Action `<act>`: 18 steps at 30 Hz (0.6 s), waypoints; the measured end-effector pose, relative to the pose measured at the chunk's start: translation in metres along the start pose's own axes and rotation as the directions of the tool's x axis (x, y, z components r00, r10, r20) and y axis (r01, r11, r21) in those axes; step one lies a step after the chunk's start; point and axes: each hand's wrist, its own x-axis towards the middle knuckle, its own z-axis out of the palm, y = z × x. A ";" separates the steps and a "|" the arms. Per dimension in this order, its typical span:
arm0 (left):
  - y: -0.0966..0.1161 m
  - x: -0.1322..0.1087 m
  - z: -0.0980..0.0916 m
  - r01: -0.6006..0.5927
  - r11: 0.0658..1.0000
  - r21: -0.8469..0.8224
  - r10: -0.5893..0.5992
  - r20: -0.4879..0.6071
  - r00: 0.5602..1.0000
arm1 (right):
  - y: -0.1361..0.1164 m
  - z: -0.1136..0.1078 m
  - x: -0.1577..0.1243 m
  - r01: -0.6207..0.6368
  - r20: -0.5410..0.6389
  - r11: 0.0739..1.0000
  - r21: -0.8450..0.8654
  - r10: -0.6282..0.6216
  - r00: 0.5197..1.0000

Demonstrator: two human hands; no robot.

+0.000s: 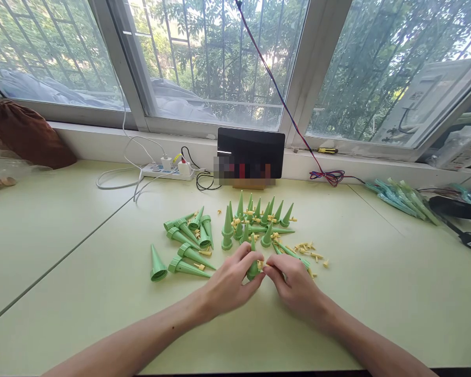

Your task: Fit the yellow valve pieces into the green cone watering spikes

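Observation:
My left hand (235,275) is closed around a green plastic plant-watering spike (253,269), which stands roughly upright with its tip pointing up. A small yellow valve (260,265) sticks out of that spike's side. My right hand (294,280) is pinched at the valve's outer end, its fingertips almost meeting my left ones. Behind my hands stand several green spikes (266,235) with yellow valves. To the left, more spikes (188,267) lie in a loose pile, and one (157,264) stands apart. Loose yellow valves (304,246) are scattered right of my right hand.
A dark-screened tablet (251,152) on a stand is at the table's back. Left of it is a white power strip (168,172) with cables. A red-blue wire bundle (329,177), plastic-wrapped green pieces (402,199) and a black strap-like item (459,220) lie at right.

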 end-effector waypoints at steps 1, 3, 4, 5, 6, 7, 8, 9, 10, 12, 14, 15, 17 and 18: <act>0.000 0.000 0.000 0.002 1.000 -0.001 -0.002 0.003 1.000 | 0.000 0.000 0.000 0.005 -0.001 1.000 -0.003 -0.005 1.000; 0.001 0.000 0.000 0.006 1.000 -0.003 -0.006 0.005 1.000 | 0.000 0.000 0.000 0.014 -0.006 1.000 -0.006 -0.014 1.000; 0.001 0.000 0.000 0.005 1.000 -0.003 -0.005 0.005 1.000 | 0.000 0.000 0.000 0.017 -0.009 1.000 -0.007 -0.017 1.000; 0.001 0.000 0.000 0.005 1.000 -0.004 -0.005 0.003 1.000 | -0.001 0.000 0.000 0.020 -0.011 1.000 -0.008 -0.020 1.000; 0.001 0.000 -0.001 0.003 1.000 -0.003 -0.003 0.002 1.000 | -0.001 0.000 0.000 0.022 -0.012 1.000 -0.007 -0.022 1.000; 0.002 0.000 -0.001 0.002 1.000 -0.003 -0.002 0.000 1.000 | -0.001 0.000 0.000 0.023 -0.012 1.000 -0.005 -0.023 1.000; 0.002 0.000 -0.001 0.000 1.000 -0.002 0.000 -0.002 1.000 | -0.001 0.000 0.001 0.023 -0.013 1.000 -0.004 -0.023 1.000; 0.002 0.000 -0.001 -0.002 1.000 -0.001 0.002 -0.004 1.000 | -0.001 0.000 0.001 0.022 -0.012 1.000 -0.003 -0.022 1.000; 0.002 0.000 -0.001 -0.005 1.000 -0.001 0.005 -0.006 1.000 | -0.001 0.000 0.001 0.021 -0.011 1.000 -0.003 -0.021 1.000; 0.001 0.000 -0.001 -0.010 1.000 -0.002 0.010 -0.008 1.000 | -0.001 0.000 0.001 0.019 -0.009 1.000 -0.008 -0.019 1.000; 0.001 0.000 -0.001 -0.013 1.000 -0.004 0.013 -0.007 1.000 | -0.001 0.000 0.001 0.019 -0.006 1.000 -0.013 -0.019 1.000; 0.000 0.000 0.000 -0.015 1.000 -0.004 0.015 -0.006 1.000 | -0.001 0.000 0.001 0.020 -0.007 1.000 -0.015 -0.020 1.000; 0.000 0.000 0.000 -0.021 1.000 -0.003 0.021 -0.007 1.000 | -0.001 0.000 0.001 0.023 -0.008 1.000 -0.019 -0.023 1.000; 0.000 0.000 0.000 -0.024 1.000 -0.004 0.024 -0.009 1.000 | -0.001 0.000 0.001 0.025 -0.010 0.999 -0.020 -0.026 1.000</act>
